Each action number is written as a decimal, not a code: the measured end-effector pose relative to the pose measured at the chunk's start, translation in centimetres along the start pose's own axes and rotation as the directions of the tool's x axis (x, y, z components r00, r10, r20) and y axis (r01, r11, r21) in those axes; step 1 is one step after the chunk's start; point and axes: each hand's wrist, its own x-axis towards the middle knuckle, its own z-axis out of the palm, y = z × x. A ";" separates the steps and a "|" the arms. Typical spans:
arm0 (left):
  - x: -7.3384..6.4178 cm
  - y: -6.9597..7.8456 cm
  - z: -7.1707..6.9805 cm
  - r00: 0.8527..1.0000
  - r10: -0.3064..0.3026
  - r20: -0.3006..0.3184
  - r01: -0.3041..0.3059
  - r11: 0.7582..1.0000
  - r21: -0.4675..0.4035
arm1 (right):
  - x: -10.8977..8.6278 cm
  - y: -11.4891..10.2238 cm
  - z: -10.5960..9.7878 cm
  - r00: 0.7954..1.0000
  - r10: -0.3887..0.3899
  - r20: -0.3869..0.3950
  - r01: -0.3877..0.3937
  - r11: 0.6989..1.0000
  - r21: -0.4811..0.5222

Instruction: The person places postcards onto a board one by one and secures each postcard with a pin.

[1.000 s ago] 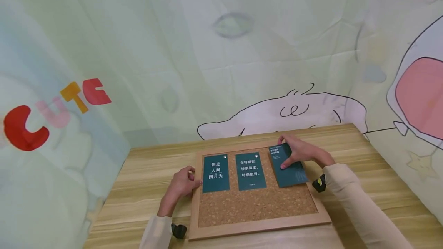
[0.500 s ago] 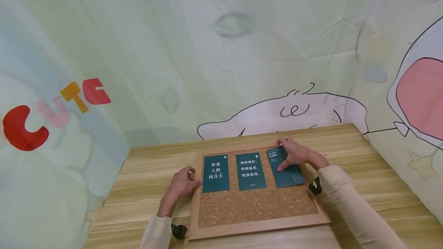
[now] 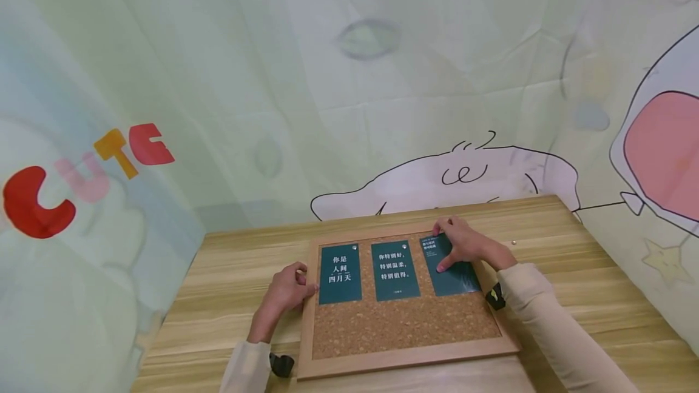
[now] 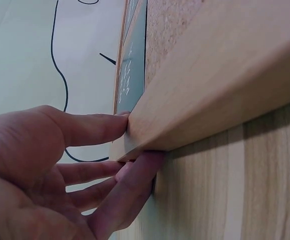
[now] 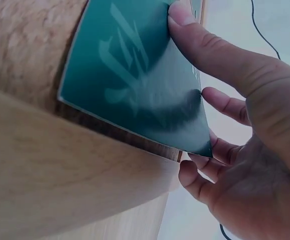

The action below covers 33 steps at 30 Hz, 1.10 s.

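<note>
A wood-framed corkboard [image 3: 404, 327] lies on the table with two dark green cards, the left card [image 3: 341, 290] and the middle card [image 3: 395, 284], each showing a small shiny dot at its upper right corner. My left hand [image 3: 286, 288] grips the board's left frame; in the left wrist view its thumb presses the frame's inner side while fingers tuck under the outer edge. At the board's upper right, my right hand [image 3: 464, 242] holds a third green card [image 3: 457, 281]. The right wrist view shows the thumb on this card's face [image 5: 134, 85] and fingertips along its far edge.
The wooden table [image 3: 235, 272] extends around the board. A tiny shiny object [image 3: 514, 242] lies on it right of the right hand. Behind stands a printed curtain [image 3: 262, 108] with cartoon figures and coloured letters. Bare cork fills the board's lower half.
My right hand has shifted slightly left with the third card, which now sits straighter and further from the right frame. The tiny shiny object has come into sight. The left hand stays put.
</note>
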 end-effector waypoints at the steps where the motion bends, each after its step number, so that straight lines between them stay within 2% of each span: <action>1: 0.0 0.0 0.0 1.000 -0.002 0.000 0.002 1.000 0.001 | 0.0 -0.1 0.0 1.000 -0.001 -0.003 0.001 1.000 -0.006; 9: -0.1 -0.1 0.2 1.000 -0.012 0.003 0.012 1.000 0.008 | 0.1 -0.1 0.3 0.999 -0.031 -0.012 0.031 0.999 -0.015; 14: 0.0 -0.1 0.3 1.000 -0.012 0.002 0.012 1.000 0.003 | 0.2 0.3 0.5 0.999 -0.048 -0.026 0.046 0.997 -0.056; 21: 0.1 0.0 0.2 1.000 -0.004 0.001 0.004 1.000 0.007 | 0.2 0.6 0.6 0.998 -0.038 -0.059 0.031 0.994 -0.106; 33: 0.0 0.0 0.0 1.000 -0.009 0.003 0.009 1.000 0.002 | -0.1 0.7 1.0 0.996 -0.040 -0.083 0.028 0.990 -0.136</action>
